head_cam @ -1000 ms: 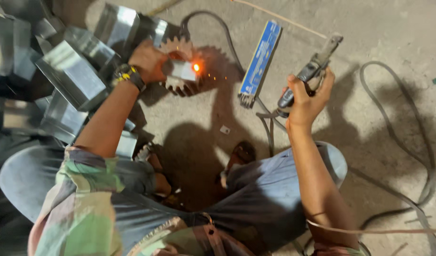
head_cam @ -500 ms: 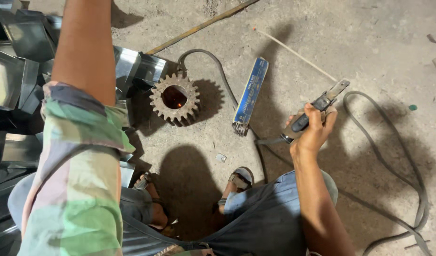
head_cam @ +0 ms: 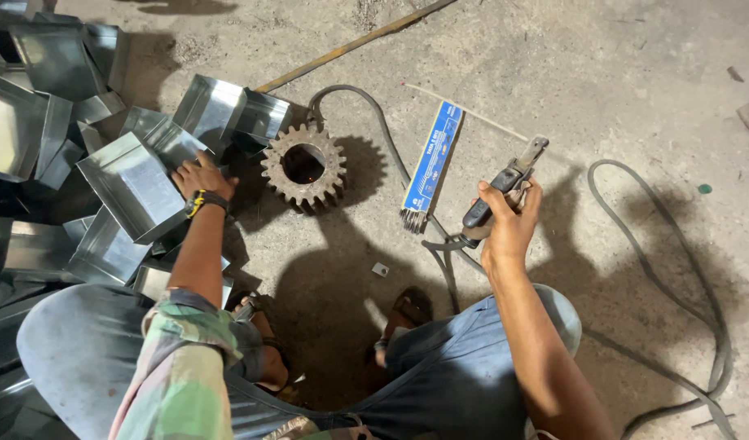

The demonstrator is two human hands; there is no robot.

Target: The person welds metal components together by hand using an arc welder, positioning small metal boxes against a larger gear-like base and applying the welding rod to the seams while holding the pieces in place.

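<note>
A rusty toothed gear (head_cam: 303,165) lies flat on the concrete floor. My left hand (head_cam: 198,177) rests just left of it, fingers on the edge of a shiny sheet-metal tray (head_cam: 134,186); a yellow and black band circles that wrist. My right hand (head_cam: 505,222) is closed around the black handle of a welding electrode holder (head_cam: 505,185), held above the floor to the right of the gear. A blue box of welding rods (head_cam: 432,159) lies between gear and holder.
Several folded sheet-metal trays (head_cam: 32,106) are heaped at the left. A black cable (head_cam: 676,277) loops across the floor on the right, another (head_cam: 366,110) curves behind the gear. A thin rod (head_cam: 350,45) lies at the top. My knees and sandals fill the bottom.
One second ago my left hand was at the gear beside a glowing spot. It then lifted out of sight and now lies on a metal tray left of the gear. The holder stays gripped.
</note>
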